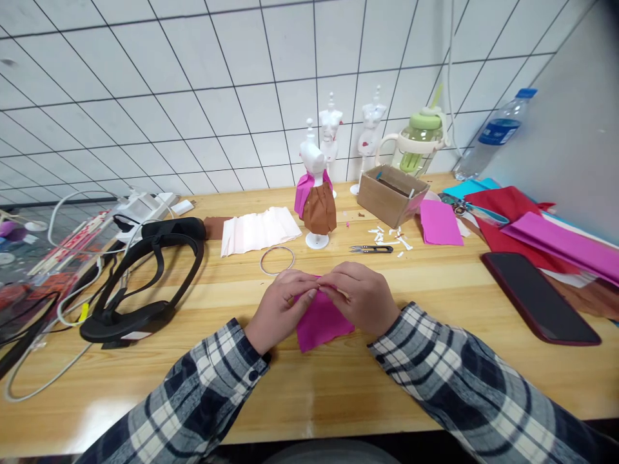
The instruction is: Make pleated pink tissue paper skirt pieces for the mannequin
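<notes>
Magenta sheet point(325, 327) is low over the tabletop point(319, 399), in front of the wearer. Left hand point(285, 303) and right hand point(362, 296) both pinch its far edge, fingertips nearly meeting. Keep pressure even, edge aligned. Beyond: open cardboard box point(387, 203), small bits inside, unclear what. Behind it, green-lidded jug point(414, 151); fill level unclear.
</notes>
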`<state>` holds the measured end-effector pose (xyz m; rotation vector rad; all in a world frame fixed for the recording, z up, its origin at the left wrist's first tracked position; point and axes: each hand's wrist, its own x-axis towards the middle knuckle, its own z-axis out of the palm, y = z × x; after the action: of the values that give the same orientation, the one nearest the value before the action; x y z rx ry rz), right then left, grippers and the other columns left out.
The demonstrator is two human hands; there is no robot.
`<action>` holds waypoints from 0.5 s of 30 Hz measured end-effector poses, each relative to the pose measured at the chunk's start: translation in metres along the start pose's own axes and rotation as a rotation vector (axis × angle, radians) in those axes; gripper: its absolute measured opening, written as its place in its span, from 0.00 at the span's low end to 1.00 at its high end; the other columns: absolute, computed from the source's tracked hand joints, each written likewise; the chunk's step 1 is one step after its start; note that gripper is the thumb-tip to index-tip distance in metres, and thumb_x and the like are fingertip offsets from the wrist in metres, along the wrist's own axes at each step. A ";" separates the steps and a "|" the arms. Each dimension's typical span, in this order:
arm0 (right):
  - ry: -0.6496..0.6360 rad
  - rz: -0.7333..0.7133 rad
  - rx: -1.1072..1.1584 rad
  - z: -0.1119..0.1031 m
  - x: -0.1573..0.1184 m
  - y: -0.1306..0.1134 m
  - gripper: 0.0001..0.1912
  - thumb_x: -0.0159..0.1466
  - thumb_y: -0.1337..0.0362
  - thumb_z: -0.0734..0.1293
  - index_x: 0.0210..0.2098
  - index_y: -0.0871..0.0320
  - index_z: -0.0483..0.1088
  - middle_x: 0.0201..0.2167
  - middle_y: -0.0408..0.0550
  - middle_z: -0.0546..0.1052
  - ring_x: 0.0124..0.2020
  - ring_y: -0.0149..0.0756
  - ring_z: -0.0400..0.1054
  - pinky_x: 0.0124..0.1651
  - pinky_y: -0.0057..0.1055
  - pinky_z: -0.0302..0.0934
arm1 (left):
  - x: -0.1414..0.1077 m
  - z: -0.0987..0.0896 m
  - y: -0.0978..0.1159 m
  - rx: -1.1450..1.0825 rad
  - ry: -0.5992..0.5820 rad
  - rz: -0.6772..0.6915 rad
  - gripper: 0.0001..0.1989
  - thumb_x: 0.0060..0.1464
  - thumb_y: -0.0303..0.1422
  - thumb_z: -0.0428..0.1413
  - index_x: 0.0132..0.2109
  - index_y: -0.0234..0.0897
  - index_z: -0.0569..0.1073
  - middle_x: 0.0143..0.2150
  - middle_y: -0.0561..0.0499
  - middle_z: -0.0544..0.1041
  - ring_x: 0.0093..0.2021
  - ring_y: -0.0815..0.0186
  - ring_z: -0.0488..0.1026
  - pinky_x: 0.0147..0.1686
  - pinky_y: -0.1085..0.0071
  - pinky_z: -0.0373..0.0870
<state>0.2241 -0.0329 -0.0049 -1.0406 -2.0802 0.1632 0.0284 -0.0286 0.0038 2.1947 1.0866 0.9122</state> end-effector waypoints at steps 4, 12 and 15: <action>-0.020 -0.011 -0.064 0.001 -0.001 -0.001 0.09 0.67 0.63 0.64 0.36 0.54 0.76 0.34 0.48 0.78 0.36 0.38 0.69 0.41 0.35 0.63 | -0.001 0.001 0.000 0.073 0.006 0.046 0.10 0.61 0.31 0.53 0.46 0.41 0.79 0.44 0.48 0.80 0.44 0.62 0.74 0.47 0.61 0.68; -0.014 0.176 0.200 0.002 0.003 -0.008 0.04 0.61 0.67 0.67 0.30 0.56 0.74 0.27 0.43 0.75 0.28 0.31 0.68 0.32 0.28 0.60 | -0.004 -0.002 0.001 0.350 0.028 0.201 0.07 0.58 0.30 0.56 0.42 0.40 0.78 0.41 0.49 0.80 0.45 0.60 0.71 0.47 0.58 0.65; -0.009 0.231 0.265 0.003 0.004 -0.009 0.04 0.59 0.67 0.68 0.29 0.57 0.75 0.24 0.41 0.73 0.24 0.29 0.64 0.29 0.27 0.58 | -0.004 -0.003 0.002 0.350 0.045 0.195 0.05 0.58 0.31 0.56 0.40 0.40 0.78 0.39 0.50 0.80 0.42 0.61 0.71 0.45 0.59 0.65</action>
<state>0.2149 -0.0352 -0.0010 -1.1125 -1.8791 0.5446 0.0255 -0.0327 0.0054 2.6156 1.1390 0.9119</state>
